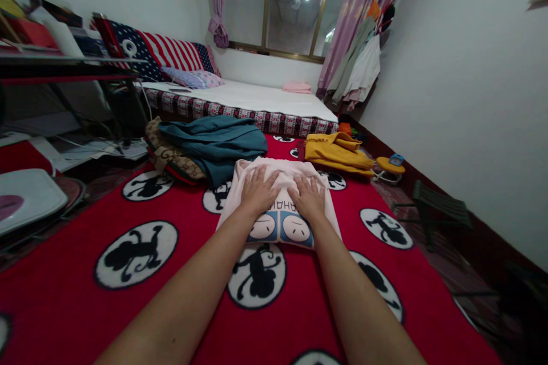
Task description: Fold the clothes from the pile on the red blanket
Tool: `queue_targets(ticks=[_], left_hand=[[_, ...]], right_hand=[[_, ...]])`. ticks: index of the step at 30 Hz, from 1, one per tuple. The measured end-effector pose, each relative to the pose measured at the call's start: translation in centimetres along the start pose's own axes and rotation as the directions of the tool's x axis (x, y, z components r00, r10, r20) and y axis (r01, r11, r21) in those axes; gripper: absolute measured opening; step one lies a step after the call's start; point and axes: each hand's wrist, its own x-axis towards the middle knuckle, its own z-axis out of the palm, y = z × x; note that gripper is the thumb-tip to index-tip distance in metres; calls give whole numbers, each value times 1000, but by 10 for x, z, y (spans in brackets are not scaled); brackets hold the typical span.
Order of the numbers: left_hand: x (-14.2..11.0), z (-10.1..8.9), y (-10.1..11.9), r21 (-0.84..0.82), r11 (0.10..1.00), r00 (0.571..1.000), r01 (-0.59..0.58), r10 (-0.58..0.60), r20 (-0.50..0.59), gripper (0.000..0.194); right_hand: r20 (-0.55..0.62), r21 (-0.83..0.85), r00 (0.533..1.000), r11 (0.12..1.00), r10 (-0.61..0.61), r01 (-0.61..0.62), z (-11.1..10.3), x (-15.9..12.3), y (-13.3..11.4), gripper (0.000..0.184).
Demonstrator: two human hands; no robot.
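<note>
A folded pale pink shirt (280, 174) with a blue cartoon-face print and dark lettering lies in front of me on a red blanket (192, 274) patterned with monkeys in white circles. Flat on the shirt's upper left part rests my left hand (259, 191), fingers spread. My right hand (309, 197) presses the upper right part in the same way, its fingers apart. Neither hand grips the fabric. Part of the lettering is hidden beneath the hands.
Behind the shirt lie a crumpled teal garment (218, 140), a brown patterned bag (173, 159) and a yellow garment (338, 154). A bed (257, 97) stands under the window. At left is a cluttered desk (64, 63); a folding stool (440, 202) is at right.
</note>
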Motion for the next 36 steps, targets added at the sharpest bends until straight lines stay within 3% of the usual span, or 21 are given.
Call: queue_targets(ticks=[8, 14, 18, 23, 27, 31, 36], left_hand=[[-5, 1, 5, 44, 999, 1000, 6, -8, 29, 59], [-20, -8, 3, 45, 999, 987, 5, -12, 159, 64], [-35, -12, -1, 20, 1000, 985, 9, -12, 173, 63], [-54, -9, 1, 27, 991, 990, 128, -130, 48, 63], [-66, -10, 4, -7, 964, 964, 265, -265, -37, 63], [-77, -15, 7, -59, 946, 940, 318, -322, -109, 62], [-90, -21, 9, -162, 909, 864, 384, -416, -285, 57]], right_hand=[[39, -55, 999, 998, 20, -18, -2, -3, -4, 59], [103, -80, 994, 996, -26, 35, -7, -15, 1, 64], [125, -82, 992, 996, -23, 34, -10, -28, 7, 63], [109, -65, 994, 998, 22, -15, -12, -46, 13, 61], [76, -6, 995, 998, 61, -61, -13, -55, 14, 60], [23, 7, 996, 997, 80, -81, -13, -59, 14, 58], [-118, 94, 992, 995, 38, -27, -8, -60, 21, 52]])
